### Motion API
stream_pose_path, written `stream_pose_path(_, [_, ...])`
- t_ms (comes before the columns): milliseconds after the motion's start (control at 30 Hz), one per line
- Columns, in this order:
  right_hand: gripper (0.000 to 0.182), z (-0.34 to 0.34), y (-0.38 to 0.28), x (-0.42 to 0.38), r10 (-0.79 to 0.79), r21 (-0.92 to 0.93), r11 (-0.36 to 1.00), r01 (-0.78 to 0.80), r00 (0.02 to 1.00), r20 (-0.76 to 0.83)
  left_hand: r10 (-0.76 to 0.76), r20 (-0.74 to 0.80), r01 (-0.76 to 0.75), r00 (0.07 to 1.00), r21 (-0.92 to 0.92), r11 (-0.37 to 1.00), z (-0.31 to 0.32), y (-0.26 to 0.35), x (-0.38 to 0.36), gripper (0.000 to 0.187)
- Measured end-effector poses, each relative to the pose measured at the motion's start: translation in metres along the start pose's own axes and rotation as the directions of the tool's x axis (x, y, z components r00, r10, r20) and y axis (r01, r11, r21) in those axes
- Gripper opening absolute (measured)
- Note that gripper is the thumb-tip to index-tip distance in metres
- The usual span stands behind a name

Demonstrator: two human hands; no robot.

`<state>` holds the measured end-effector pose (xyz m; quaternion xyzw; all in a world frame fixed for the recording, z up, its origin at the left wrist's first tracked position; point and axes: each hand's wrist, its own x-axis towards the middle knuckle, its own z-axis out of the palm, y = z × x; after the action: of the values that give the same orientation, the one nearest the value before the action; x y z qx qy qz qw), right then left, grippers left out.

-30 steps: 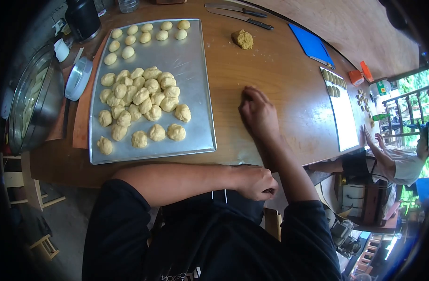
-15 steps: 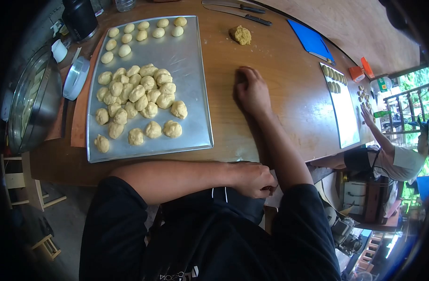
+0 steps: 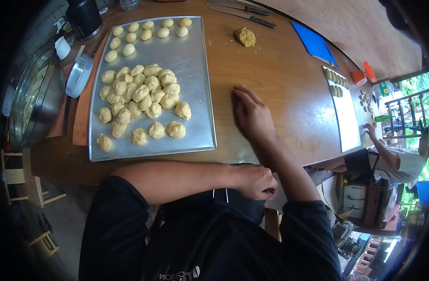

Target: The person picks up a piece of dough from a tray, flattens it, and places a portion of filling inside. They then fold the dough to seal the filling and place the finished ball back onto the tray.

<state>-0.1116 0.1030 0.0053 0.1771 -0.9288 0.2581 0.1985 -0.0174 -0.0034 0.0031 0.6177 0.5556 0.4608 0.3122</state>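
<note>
My right hand (image 3: 255,117) is palm down on the brown wooden table (image 3: 280,93), to the right of a metal tray (image 3: 186,61). Its fingers are curled towards the tabletop, and whatever may be under the palm is hidden. Close to my body, below the table edge, my left hand (image 3: 257,182) is curled into a loose fist with nothing visible in it. Smooth pale dough balls (image 3: 128,49) line the tray's far side. Rougher dough lumps (image 3: 141,92) are heaped at its middle and near side. A crumbly yellow-brown lump (image 3: 246,37) rests beyond my right hand.
Knives (image 3: 262,22) and a blue board (image 3: 313,42) lie at the far side. A large metal bowl (image 3: 34,103) and clear container (image 3: 79,76) stand left, beside a black bottle (image 3: 84,18). At right, a co-worker (image 3: 397,161) reaches near another tray (image 3: 346,126).
My right hand has moved nearer to my body across the table. My left hand remains curled in about the same place. The co-worker's hand has come down slightly.
</note>
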Motion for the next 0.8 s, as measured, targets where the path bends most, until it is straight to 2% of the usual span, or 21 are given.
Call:
stream_pose_path(67, [0.028,-0.01,0.018,-0.003,0.068,-0.095,0.993,-0.073,0.996,-0.062,-0.017,0.007,0.017,1.0,0.013,1.0,-0.005,0.003,0.0,0.019])
stream_pose_path(100, [0.027,-0.006,0.027,0.006,0.17,-0.102,0.979,-0.174,0.984,-0.046,-0.036,0.027,0.036,0.999,0.02,0.999,-0.004,0.006,0.0,0.019])
stream_pose_path(133, [0.027,0.0,0.032,0.016,0.181,-0.101,0.978,-0.184,0.983,-0.045,-0.038,0.035,0.038,0.999,0.011,0.999,-0.003,0.007,-0.001,0.019])
stream_pose_path(233, [0.027,0.012,0.033,0.027,0.144,-0.092,0.984,-0.15,0.987,-0.064,-0.041,0.023,0.041,0.999,0.002,0.999,-0.004,0.007,0.0,0.019])
stream_pose_path(333, [0.03,0.0,0.015,-0.004,0.01,-0.014,1.0,-0.01,1.0,-0.022,0.008,-0.015,-0.008,1.0,-0.003,1.0,-0.004,0.005,-0.001,0.019])
stream_pose_path(400, [0.031,-0.006,0.03,-0.003,-0.055,-0.053,0.997,0.052,0.997,-0.049,-0.036,0.043,0.037,0.998,-0.007,0.999,-0.003,0.004,0.0,0.019])
stream_pose_path(467, [0.031,-0.004,0.047,0.017,0.17,-0.104,0.979,-0.173,0.985,-0.037,-0.017,0.032,0.017,0.999,0.001,1.0,-0.005,0.005,0.0,0.019])
stream_pose_path(533, [0.032,0.01,0.044,0.027,0.137,-0.119,0.982,-0.145,0.988,-0.074,0.002,0.031,-0.002,1.0,0.015,1.0,-0.003,0.006,-0.001,0.019])
stream_pose_path(600, [0.033,0.016,0.033,0.026,0.07,-0.045,0.996,-0.072,0.996,-0.045,0.02,-0.005,-0.02,1.0,0.004,1.0,-0.005,0.006,-0.002,0.019])
stream_pose_path(667, [0.031,0.012,0.026,0.005,0.076,-0.046,0.996,-0.076,0.997,-0.01,0.004,0.009,-0.004,1.0,0.006,1.0,-0.004,0.004,-0.001,0.019])
stream_pose_path(733, [0.029,0.002,0.028,-0.005,0.049,-0.108,0.992,-0.062,0.991,-0.122,-0.012,0.017,0.012,1.0,0.001,1.0,-0.005,0.003,-0.001,0.019])
stream_pose_path(767, [0.028,0.003,0.04,0.015,0.291,-0.07,0.952,-0.299,0.951,-0.103,-0.018,0.016,0.018,1.0,0.009,1.0,-0.006,0.004,-0.001,0.019])
stream_pose_path(800, [0.028,0.009,0.046,0.023,0.299,-0.069,0.949,-0.307,0.949,-0.101,-0.021,0.026,0.021,0.999,0.014,1.0,-0.003,0.005,-0.001,0.019])
